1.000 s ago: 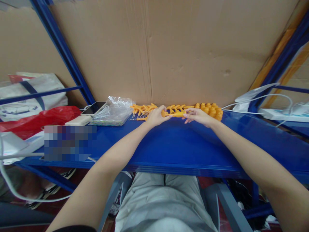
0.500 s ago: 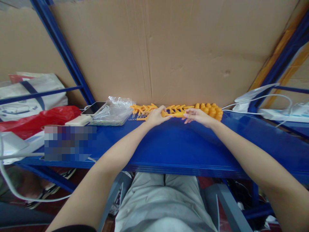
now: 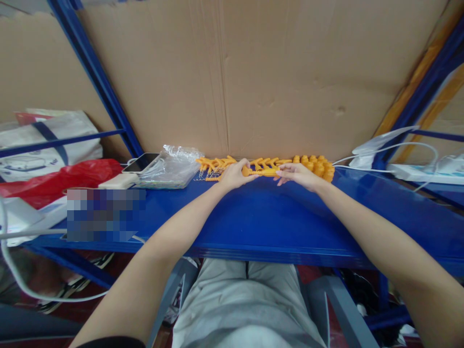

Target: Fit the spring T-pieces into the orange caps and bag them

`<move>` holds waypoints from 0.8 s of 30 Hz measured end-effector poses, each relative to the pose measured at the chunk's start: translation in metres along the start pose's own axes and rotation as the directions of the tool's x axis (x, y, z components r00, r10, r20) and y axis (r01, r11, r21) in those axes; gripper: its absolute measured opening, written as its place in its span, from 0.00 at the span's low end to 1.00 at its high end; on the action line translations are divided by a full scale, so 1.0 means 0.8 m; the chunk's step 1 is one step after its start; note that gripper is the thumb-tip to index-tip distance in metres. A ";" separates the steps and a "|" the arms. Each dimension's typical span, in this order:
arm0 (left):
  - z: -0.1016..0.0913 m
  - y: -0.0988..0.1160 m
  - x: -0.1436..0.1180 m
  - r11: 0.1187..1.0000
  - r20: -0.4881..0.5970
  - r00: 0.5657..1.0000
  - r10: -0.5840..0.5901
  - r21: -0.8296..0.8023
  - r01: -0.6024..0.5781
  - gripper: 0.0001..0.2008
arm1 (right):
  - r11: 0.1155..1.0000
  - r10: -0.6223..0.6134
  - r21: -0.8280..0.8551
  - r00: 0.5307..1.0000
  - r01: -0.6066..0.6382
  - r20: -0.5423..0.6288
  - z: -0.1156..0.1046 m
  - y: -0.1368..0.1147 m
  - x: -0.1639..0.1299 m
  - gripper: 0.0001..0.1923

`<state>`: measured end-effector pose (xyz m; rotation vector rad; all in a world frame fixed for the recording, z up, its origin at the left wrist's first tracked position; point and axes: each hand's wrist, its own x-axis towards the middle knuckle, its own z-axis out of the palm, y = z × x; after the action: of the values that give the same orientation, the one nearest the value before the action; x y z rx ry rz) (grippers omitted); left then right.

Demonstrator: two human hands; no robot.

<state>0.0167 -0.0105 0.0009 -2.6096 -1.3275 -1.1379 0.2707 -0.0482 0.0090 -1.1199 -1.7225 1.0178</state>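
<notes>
Between my hands is an elongated orange-yellow plastic part (image 3: 267,172), held level just above the back of the blue tabletop. My left hand (image 3: 235,175) pinches its rounded left end between thumb and fingers. The fingertips of my right hand (image 3: 295,175) close on the other end, with the lower fingers loosely curled. Behind them lies a row of forked orange pieces (image 3: 266,162). Several rounded orange pieces (image 3: 315,165) stand packed together beyond my right hand. To the left of my left hand are more forked orange pieces (image 3: 213,163) and small thin metal bits (image 3: 205,175).
A clear plastic bag (image 3: 170,166), a phone (image 3: 141,163) and a white charger-like block (image 3: 118,181) lie on the left. Red plastic (image 3: 83,174) is farther left. White cables (image 3: 427,143) run at the right. A cardboard sheet (image 3: 253,77) backs the blue table (image 3: 261,217).
Both hands stay in place on the orange-yellow part. The part looks very slightly turned between my fingers; nothing else has visibly moved.
</notes>
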 end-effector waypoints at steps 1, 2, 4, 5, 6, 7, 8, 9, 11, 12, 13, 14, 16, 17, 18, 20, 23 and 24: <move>0.000 0.000 0.000 1.000 -0.001 1.000 0.002 0.005 -0.002 0.19 | 1.000 0.000 0.002 1.000 0.000 -0.001 0.000 0.000 0.000 0.13; 0.000 -0.001 0.000 1.000 -0.001 1.000 0.005 0.010 -0.005 0.19 | 1.000 0.000 0.005 1.000 0.000 -0.003 0.001 -0.001 -0.001 0.13; 0.001 -0.002 0.000 1.000 -0.003 1.000 0.014 0.018 -0.014 0.18 | 1.000 -0.002 0.009 1.000 0.002 -0.006 0.001 -0.002 -0.001 0.13; 0.000 -0.002 0.000 1.000 -0.006 1.000 0.019 0.023 -0.019 0.18 | 1.000 -0.003 0.009 1.000 0.003 -0.007 0.002 -0.002 -0.002 0.14; 0.000 -0.002 -0.001 0.999 -0.009 1.000 0.024 0.026 -0.023 0.18 | 1.000 -0.006 0.007 1.000 0.006 -0.007 0.002 -0.002 -0.002 0.14; 0.000 -0.001 -0.001 0.999 -0.012 1.000 0.027 0.030 -0.027 0.18 | 1.000 -0.009 0.005 1.000 0.009 -0.007 0.002 -0.002 -0.002 0.15; 0.000 -0.001 -0.001 0.999 -0.012 1.000 0.028 0.033 -0.028 0.18 | 1.000 -0.011 0.003 1.000 0.011 -0.005 0.002 -0.002 -0.002 0.16; -0.001 0.000 -0.001 0.999 -0.010 1.000 0.027 0.035 -0.027 0.17 | 1.000 -0.011 0.001 1.000 0.011 -0.004 0.002 -0.002 -0.002 0.17; -0.001 0.001 -0.002 0.999 -0.001 1.000 0.023 0.040 -0.023 0.17 | 1.000 -0.007 -0.005 1.000 0.007 -0.001 0.002 -0.001 -0.001 0.17; -0.001 0.002 -0.002 0.999 0.002 1.000 0.021 0.043 -0.021 0.17 | 1.000 -0.002 -0.009 1.000 0.002 -0.003 0.001 0.000 -0.001 0.17; -0.001 0.002 -0.002 0.999 0.005 1.000 0.018 0.049 -0.019 0.17 | 1.000 0.004 -0.016 1.000 -0.004 -0.008 0.001 0.000 -0.001 0.17; -0.001 0.003 -0.002 0.998 0.006 1.000 0.017 0.055 -0.017 0.17 | 1.000 0.011 -0.022 1.000 -0.011 -0.012 0.001 0.001 0.000 0.17; -0.001 0.002 -0.002 0.997 0.009 1.000 0.016 0.069 -0.016 0.17 | 0.999 0.022 -0.032 1.000 -0.022 -0.019 0.001 0.002 0.000 0.18; 0.000 0.002 -0.002 0.997 0.010 1.000 0.016 0.075 -0.017 0.17 | 0.999 0.023 -0.034 1.000 -0.023 -0.019 0.001 0.002 0.000 0.18; 0.000 0.001 -0.002 0.997 0.010 1.000 0.017 0.077 -0.018 0.17 | 0.999 0.021 -0.033 1.000 -0.022 -0.016 0.001 0.003 0.000 0.18; 0.001 0.001 -0.002 0.997 0.004 1.000 0.018 0.069 -0.018 0.17 | 1.000 0.018 -0.016 1.000 -0.018 -0.005 0.001 0.003 0.001 0.20; 0.001 0.002 -0.003 0.999 -0.016 1.000 0.020 0.035 -0.019 0.16 | 0.999 0.023 0.027 1.000 -0.023 0.008 0.001 0.000 0.000 0.22; 0.001 0.003 -0.003 1.000 -0.021 1.000 0.020 0.024 -0.020 0.16 | 0.999 0.023 0.035 1.000 -0.023 0.008 0.002 -0.001 -0.001 0.24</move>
<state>0.0180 -0.0138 -0.0006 -2.5804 -1.3000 -1.1370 0.2695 -0.0493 0.0089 -1.1171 -1.6948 1.0643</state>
